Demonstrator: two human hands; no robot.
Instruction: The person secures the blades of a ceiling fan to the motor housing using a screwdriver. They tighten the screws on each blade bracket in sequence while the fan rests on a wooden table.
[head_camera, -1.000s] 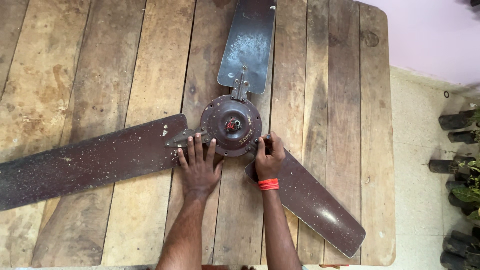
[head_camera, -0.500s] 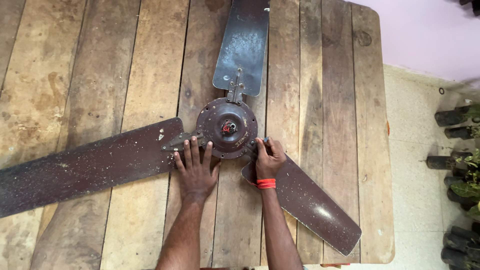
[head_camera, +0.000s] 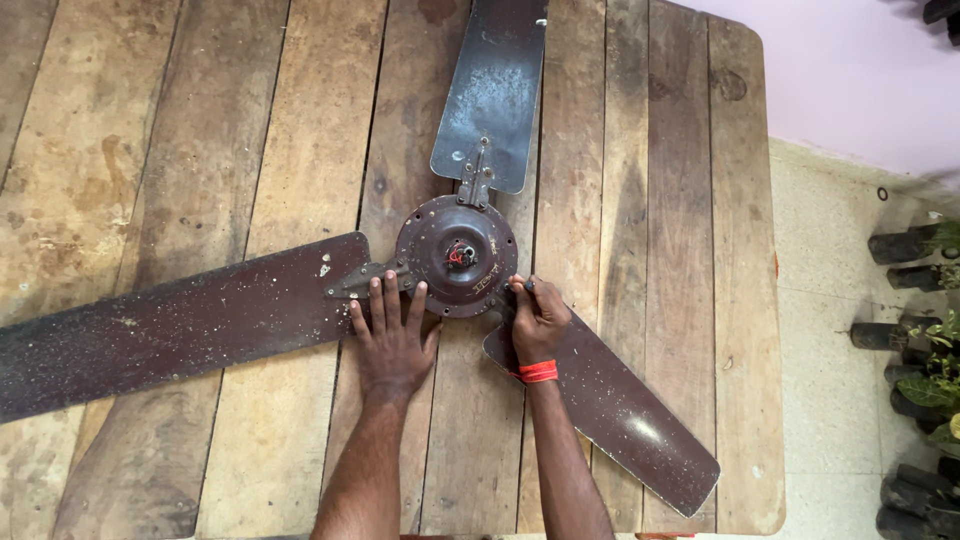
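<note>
A dusty brown ceiling fan lies flat on a worn wooden table (head_camera: 200, 120). Its round motor hub (head_camera: 457, 255) sits mid-table, with three blades: one pointing away (head_camera: 492, 90), one to the left (head_camera: 170, 325), one toward the lower right (head_camera: 620, 410). My left hand (head_camera: 392, 335) lies flat with fingers spread, pressing the left blade's bracket beside the hub. My right hand (head_camera: 537, 318), a red band on its wrist, is closed around a small dark tool at the bracket of the lower-right blade, against the hub's rim.
The table's right edge (head_camera: 770, 300) drops to a pale speckled floor (head_camera: 830, 400). Dark pots with green plants (head_camera: 915, 350) line the floor at the far right. A pink wall (head_camera: 850, 70) stands beyond the table.
The view shifted slightly. My right hand has turned a little at the lower-right bracket; my left hand stays pressed flat by the hub.
</note>
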